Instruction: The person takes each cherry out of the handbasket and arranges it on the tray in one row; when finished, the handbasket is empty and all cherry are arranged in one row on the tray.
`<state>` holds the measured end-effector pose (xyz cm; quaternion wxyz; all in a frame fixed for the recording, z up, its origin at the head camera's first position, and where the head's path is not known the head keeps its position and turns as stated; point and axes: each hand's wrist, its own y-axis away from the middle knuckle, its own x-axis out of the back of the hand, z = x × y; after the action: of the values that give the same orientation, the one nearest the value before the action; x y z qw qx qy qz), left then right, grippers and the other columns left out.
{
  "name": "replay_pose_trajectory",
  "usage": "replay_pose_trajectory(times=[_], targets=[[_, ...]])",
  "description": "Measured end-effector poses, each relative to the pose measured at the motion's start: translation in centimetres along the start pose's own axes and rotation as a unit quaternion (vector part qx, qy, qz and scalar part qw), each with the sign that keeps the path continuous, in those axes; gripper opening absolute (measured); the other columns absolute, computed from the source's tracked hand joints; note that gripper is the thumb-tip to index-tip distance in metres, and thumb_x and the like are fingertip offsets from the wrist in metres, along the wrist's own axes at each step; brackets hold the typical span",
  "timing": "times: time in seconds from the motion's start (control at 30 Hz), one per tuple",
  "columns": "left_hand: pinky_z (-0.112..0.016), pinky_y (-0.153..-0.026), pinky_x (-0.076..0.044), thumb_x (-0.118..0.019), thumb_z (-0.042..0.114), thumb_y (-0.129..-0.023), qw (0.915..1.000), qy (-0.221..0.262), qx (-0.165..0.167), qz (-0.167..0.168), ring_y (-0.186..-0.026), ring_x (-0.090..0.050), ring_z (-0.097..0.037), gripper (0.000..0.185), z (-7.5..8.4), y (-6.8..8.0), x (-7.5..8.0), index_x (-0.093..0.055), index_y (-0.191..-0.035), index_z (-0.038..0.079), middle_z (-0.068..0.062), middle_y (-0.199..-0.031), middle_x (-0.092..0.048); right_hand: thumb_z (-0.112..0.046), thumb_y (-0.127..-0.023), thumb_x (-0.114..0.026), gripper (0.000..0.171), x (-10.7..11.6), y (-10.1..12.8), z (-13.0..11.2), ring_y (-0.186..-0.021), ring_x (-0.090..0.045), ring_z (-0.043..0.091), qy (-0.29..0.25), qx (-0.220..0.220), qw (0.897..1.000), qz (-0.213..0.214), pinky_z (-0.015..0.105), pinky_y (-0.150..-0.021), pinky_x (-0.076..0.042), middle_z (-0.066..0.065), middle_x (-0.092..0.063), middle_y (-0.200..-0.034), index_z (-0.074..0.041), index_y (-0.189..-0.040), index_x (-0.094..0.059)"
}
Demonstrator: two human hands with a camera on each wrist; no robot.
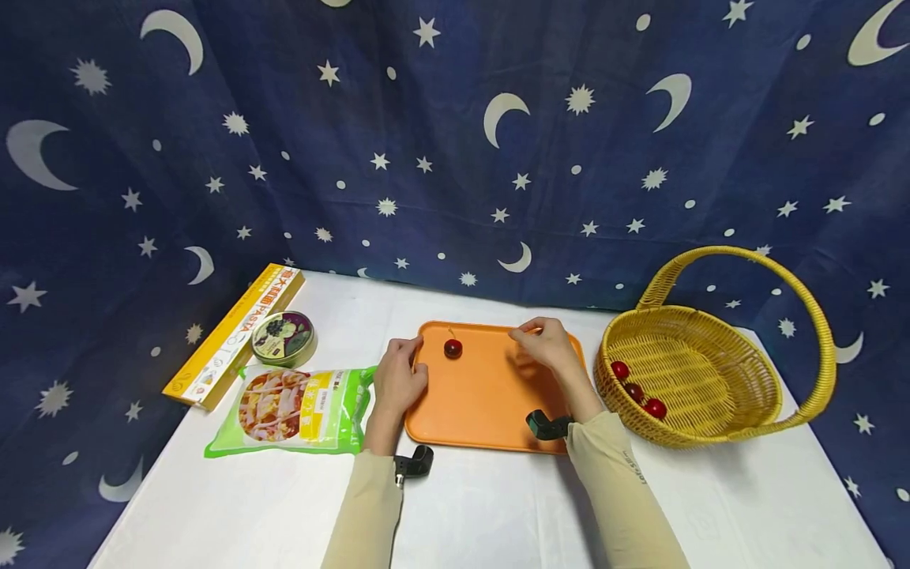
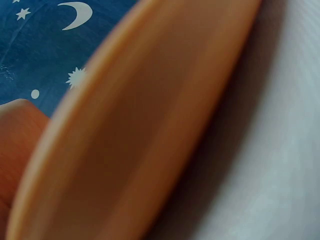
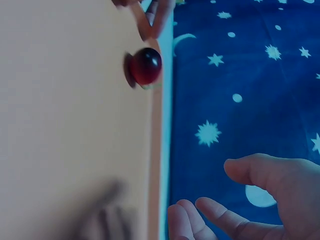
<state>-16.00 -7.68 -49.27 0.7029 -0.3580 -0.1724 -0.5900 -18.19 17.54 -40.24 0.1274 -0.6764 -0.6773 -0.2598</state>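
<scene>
My left hand point(image 1: 400, 378) grips the left rim of an orange tray point(image 1: 483, 407), its thumb over the inner side. In the left wrist view the tray's outer side point(image 2: 135, 115) fills most of the picture, blurred. One dark red cherry point(image 1: 453, 348) with a stem lies on the tray near its far left corner. Over the tray's far right part hovers my right hand point(image 1: 550, 345), holding nothing. The right wrist view shows its thumb and fingers point(image 3: 220, 215) apart, with the cherry point(image 3: 146, 66) farther off beside the left fingertips.
Right of the tray stands a yellow wicker basket point(image 1: 682, 371) with a tall handle and three cherries point(image 1: 633, 392) inside. On the left lie a green food bag point(image 1: 291, 411), a round tin point(image 1: 284, 338) and a long pasta box point(image 1: 238, 336). A star-patterned curtain point(image 1: 441, 197) hangs behind the table.
</scene>
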Motion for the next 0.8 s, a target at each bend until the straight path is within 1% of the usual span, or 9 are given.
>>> replay_pose_trajectory(times=[0.1,0.17,0.27,0.4,0.47,0.57,0.67,0.73,0.8], targets=[[-0.046,-0.074,-0.05,-0.06,0.008,-0.078,1.0,0.0,0.0,0.0,-0.093,-0.063,-0.033,0.05,0.0,-0.1,0.1,-0.067,-0.127,0.002,-0.016,-0.109,-0.06,-0.021,-0.089,-0.067,0.033,0.9,0.2,-0.3,-0.079,-0.069,0.031,0.023,0.001,1.0,0.009,0.025,-0.06,-0.048,0.021,-0.069,-0.089,0.007,-0.106,-0.065],[-0.047,-0.073,-0.05,-0.06,0.008,-0.078,1.0,0.0,0.002,-0.001,-0.093,-0.063,-0.034,0.05,0.1,-0.1,0.2,-0.066,-0.127,0.003,-0.016,-0.11,-0.06,-0.022,-0.09,-0.066,0.034,1.6,0.3,-0.4,-0.081,-0.07,0.031,0.027,-0.001,1.0,0.013,0.022,-0.06,-0.047,0.023,-0.069,-0.092,0.008,-0.107,-0.065],[-0.047,-0.074,-0.05,-0.059,0.008,-0.078,1.0,-0.001,0.004,-0.003,-0.094,-0.064,-0.034,0.05,0.1,-0.1,0.2,-0.066,-0.127,0.003,-0.016,-0.11,-0.061,-0.023,-0.09,-0.066,0.036,2.4,0.4,-0.2,-0.08,-0.071,0.029,0.03,-0.003,0.999,0.017,0.023,-0.061,-0.048,0.023,-0.068,-0.093,0.008,-0.108,-0.064],[-0.047,-0.074,-0.05,-0.06,0.007,-0.078,1.0,-0.003,0.002,-0.001,-0.094,-0.063,-0.034,0.05,0.1,-0.1,0.1,-0.066,-0.127,0.003,-0.016,-0.11,-0.061,-0.025,-0.091,-0.066,0.038,3.5,0.6,0.3,-0.083,-0.071,0.031,0.029,-0.006,0.999,0.018,0.028,-0.067,-0.051,0.024,-0.067,-0.098,0.008,-0.11,-0.064],[-0.047,-0.074,-0.05,-0.06,0.007,-0.078,1.0,-0.004,0.0,0.0,-0.093,-0.063,-0.034,0.05,0.0,-0.1,0.1,-0.066,-0.127,0.003,-0.016,-0.109,-0.06,-0.024,-0.091,-0.065,0.039,4.1,0.7,0.4,-0.082,-0.071,0.03,0.027,-0.006,0.999,0.018,0.028,-0.068,-0.05,0.026,-0.067,-0.1,0.009,-0.112,-0.063],[-0.047,-0.074,-0.049,-0.06,0.007,-0.078,1.0,-0.003,0.0,0.0,-0.093,-0.063,-0.034,0.05,0.0,0.0,0.1,-0.066,-0.127,0.003,-0.017,-0.109,-0.06,-0.023,-0.091,-0.064,0.041,4.9,0.8,0.5,-0.073,-0.07,0.021,0.017,-0.005,1.0,0.02,0.025,-0.066,-0.05,0.027,-0.066,-0.1,0.012,-0.113,-0.062],[-0.047,-0.074,-0.05,-0.059,0.008,-0.078,1.0,-0.003,0.0,0.0,-0.093,-0.064,-0.034,0.05,0.0,0.0,0.0,-0.066,-0.127,0.003,-0.017,-0.11,-0.06,-0.021,-0.092,-0.063,0.042,5.8,1.0,0.5,-0.065,-0.066,0.01,0.005,-0.004,1.0,0.021,0.021,-0.063,-0.049,0.024,-0.065,-0.095,0.013,-0.116,-0.06],[-0.047,-0.074,-0.05,-0.059,0.008,-0.078,1.0,-0.003,0.001,0.0,-0.093,-0.064,-0.034,0.05,-0.1,0.0,0.0,-0.066,-0.127,0.003,-0.017,-0.11,-0.061,-0.023,-0.093,-0.063,0.043,6.4,1.2,0.6,-0.064,-0.063,0.005,0.004,-0.01,1.0,0.023,0.022,-0.062,-0.05,0.019,-0.065,-0.093,0.013,-0.117,-0.059],[-0.047,-0.073,-0.05,-0.059,0.008,-0.078,1.0,-0.005,0.003,-0.001,-0.093,-0.064,-0.034,0.05,-0.1,0.1,0.0,-0.066,-0.127,0.003,-0.016,-0.11,-0.061,-0.025,-0.093,-0.063,0.044,7.0,1.3,0.6,-0.065,-0.062,0.004,0.011,-0.017,1.0,0.023,0.025,-0.064,-0.051,0.016,-0.066,-0.092,0.011,-0.119,-0.058]])
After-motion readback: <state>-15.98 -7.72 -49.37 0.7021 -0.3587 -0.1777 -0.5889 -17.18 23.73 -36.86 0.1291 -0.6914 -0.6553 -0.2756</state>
